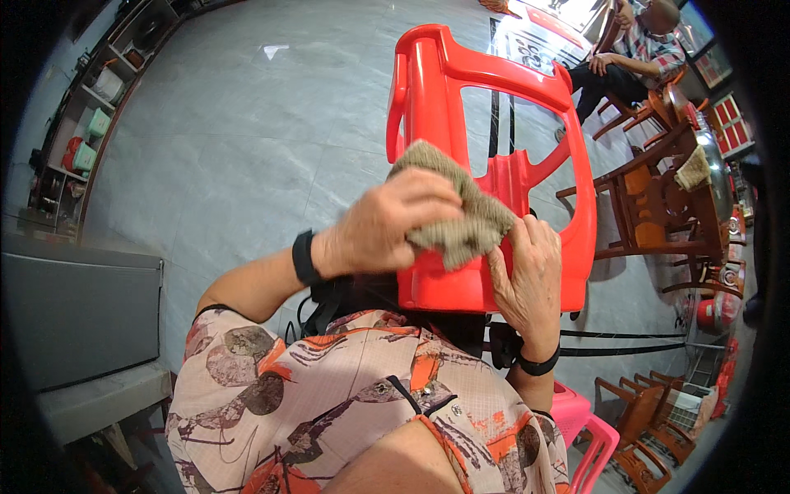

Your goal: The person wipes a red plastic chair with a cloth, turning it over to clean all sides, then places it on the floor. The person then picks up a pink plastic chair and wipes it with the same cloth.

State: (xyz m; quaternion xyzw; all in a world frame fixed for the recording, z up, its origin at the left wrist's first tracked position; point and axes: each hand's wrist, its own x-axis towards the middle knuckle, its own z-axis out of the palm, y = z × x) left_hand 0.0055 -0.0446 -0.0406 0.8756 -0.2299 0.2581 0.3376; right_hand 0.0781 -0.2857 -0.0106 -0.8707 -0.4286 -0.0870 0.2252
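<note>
A red plastic stool (426,92) lies tipped in front of me, its legs and open frame pointing away and its near end close to my lap. My left hand (389,216), blurred, is closed over a grey-brown cloth (469,222) that rests against the stool. At the stool's near right part, my right hand (531,272) grips the red plastic, with its fingertips at the cloth's right corner. The cloth covers the surface under it, and part of my left fingers is hidden in its folds.
A person (642,62) sits at the upper right. Wooden chairs (642,204) stand at the right by a round table (719,179) with another cloth (694,170). A pink plastic chair (592,432) is near my right side. Shelves (92,99) and a grey cabinet (86,315) line the left.
</note>
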